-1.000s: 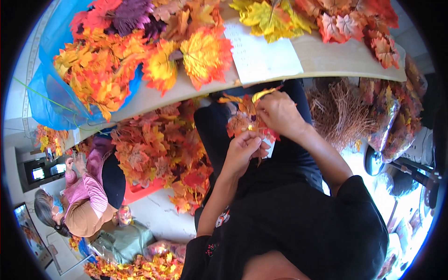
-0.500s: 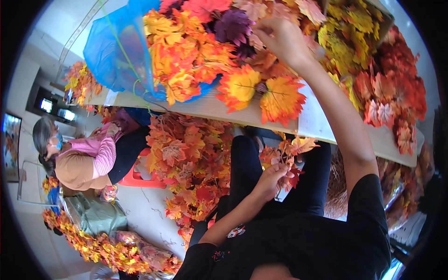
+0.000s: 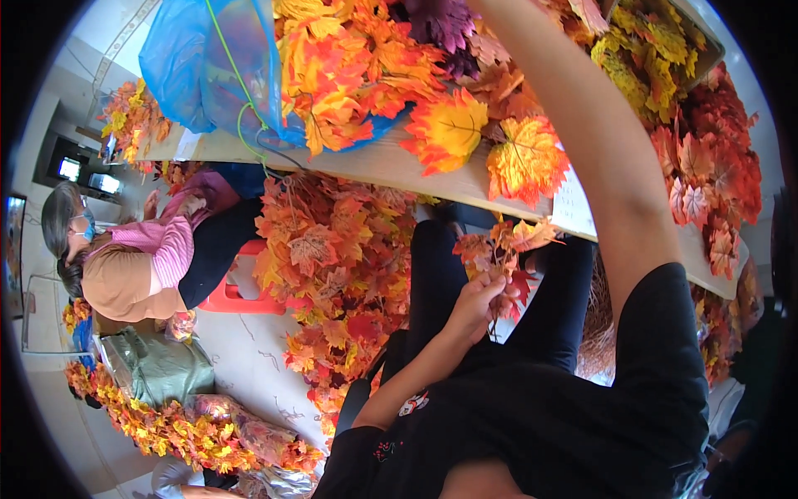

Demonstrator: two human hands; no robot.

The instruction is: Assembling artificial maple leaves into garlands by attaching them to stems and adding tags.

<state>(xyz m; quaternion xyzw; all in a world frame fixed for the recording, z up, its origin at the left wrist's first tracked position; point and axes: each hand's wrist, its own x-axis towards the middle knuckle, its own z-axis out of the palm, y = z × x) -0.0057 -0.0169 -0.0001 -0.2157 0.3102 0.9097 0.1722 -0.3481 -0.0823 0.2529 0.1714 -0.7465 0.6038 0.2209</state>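
Observation:
My left hand (image 3: 474, 301) is closed on a small bunch of orange and red artificial maple leaves (image 3: 505, 246), held over my lap just below the edge of the wooden table (image 3: 374, 163). My right forearm (image 3: 582, 125) stretches up across the table into the heap of orange, yellow and purple leaves (image 3: 366, 75). That hand runs past the top edge of the picture and is hidden. Two large loose leaves, one orange-yellow (image 3: 449, 129) and one orange (image 3: 528, 158), lie at the table's near edge beside my arm.
A blue plastic bag (image 3: 208, 66) lies on the table's left part. A white paper sheet (image 3: 573, 204) sits at the edge. Under the table hangs a mass of leaves (image 3: 332, 258). Another person (image 3: 150, 258) sits at left by a red stool (image 3: 237, 295). Leaf garlands (image 3: 166, 424) lie on the floor.
My right hand left the bunch at my lap and reached up over the table's leaf pile, then out of the picture. My left hand kept hold of the bunch. My head turned left.

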